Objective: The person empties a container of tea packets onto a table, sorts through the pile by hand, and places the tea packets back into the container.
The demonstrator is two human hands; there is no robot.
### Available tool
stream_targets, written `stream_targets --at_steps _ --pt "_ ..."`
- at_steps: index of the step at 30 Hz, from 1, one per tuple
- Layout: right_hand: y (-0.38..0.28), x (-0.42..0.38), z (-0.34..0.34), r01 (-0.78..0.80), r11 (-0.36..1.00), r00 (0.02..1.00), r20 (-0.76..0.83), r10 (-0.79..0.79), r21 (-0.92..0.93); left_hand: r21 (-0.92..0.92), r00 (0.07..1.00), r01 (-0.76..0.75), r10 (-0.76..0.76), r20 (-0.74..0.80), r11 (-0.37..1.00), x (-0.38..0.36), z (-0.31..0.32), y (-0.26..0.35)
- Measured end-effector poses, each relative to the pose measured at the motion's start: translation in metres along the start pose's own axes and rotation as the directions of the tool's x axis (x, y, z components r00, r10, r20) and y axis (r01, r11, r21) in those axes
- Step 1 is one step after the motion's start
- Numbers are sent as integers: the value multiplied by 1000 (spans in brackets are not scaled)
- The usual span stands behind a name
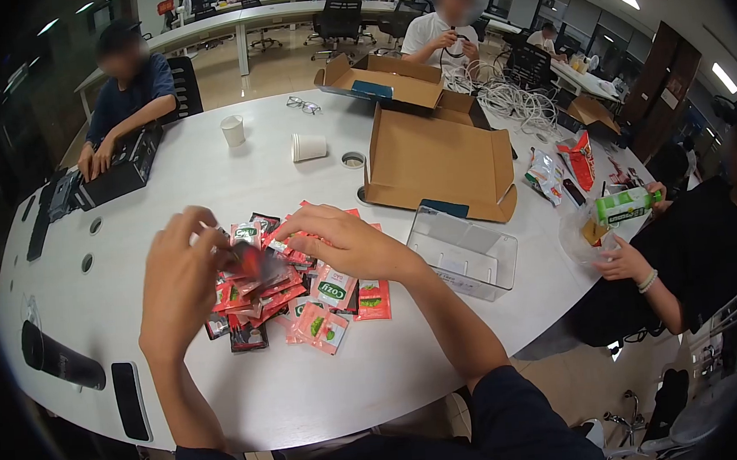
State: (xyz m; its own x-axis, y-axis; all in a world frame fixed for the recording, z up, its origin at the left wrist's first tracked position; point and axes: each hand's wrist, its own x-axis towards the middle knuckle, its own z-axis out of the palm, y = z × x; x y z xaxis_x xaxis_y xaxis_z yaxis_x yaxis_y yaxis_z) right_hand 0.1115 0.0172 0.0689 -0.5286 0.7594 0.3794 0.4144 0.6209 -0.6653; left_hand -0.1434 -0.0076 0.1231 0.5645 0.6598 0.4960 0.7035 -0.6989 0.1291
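Observation:
A heap of small sachets (336, 285), red, pink and black, some printed "Cozy", lies on the white table in front of me. My left hand (185, 273) is over the heap's left side, its fingers closed on a dark red-and-black sachet (255, 262) smeared by motion. Across the heap's right side reaches my right hand (348, 242), palm down with the fingers apart and slightly bent, fingertips right at the top sachets. A clear plastic box (463, 262) stands just right of the heap.
Flattened cardboard boxes (440, 156) lie behind the plastic box. Paper cups (308, 147) and glasses (303, 105) are farther back. A tumbler (61, 356) and a phone (130, 400) lie front left. People sit around the table; one at right holds a green pack (625, 205).

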Motion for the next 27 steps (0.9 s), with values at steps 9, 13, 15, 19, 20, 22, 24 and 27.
stream_targets --at_steps 9,13,15,19,20,22,24,27 --pt "-1 0 0 -4 1000 1000 4 4 16 -462 948 20 130 291 887 -7 -15 -2" --pt "-1 0 2 12 1000 1000 0 -12 20 -421 956 -32 150 250 907 -5 -12 8" --pt "-3 -1 2 8 1000 1000 -4 -8 21 -229 983 -5 47 179 973 -3 -6 3" --pt "-5 0 0 -8 999 1000 3 8 32 102 991 126 -121 -57 987 -4 -4 -15" --pt "-5 0 -1 -9 999 1000 5 9 31 80 989 133 -127 -72 988 -5 -6 -16" --pt "-4 0 0 -14 999 1000 8 13 31 -87 992 126 -124 34 988 -8 -20 -11" --pt "-3 0 2 6 999 1000 -11 -6 33 -508 937 -9 185 297 862 -12 -24 -10" --pt "1 0 5 44 999 999 -25 -43 24 -591 888 -11 280 365 807 -7 -23 -1"
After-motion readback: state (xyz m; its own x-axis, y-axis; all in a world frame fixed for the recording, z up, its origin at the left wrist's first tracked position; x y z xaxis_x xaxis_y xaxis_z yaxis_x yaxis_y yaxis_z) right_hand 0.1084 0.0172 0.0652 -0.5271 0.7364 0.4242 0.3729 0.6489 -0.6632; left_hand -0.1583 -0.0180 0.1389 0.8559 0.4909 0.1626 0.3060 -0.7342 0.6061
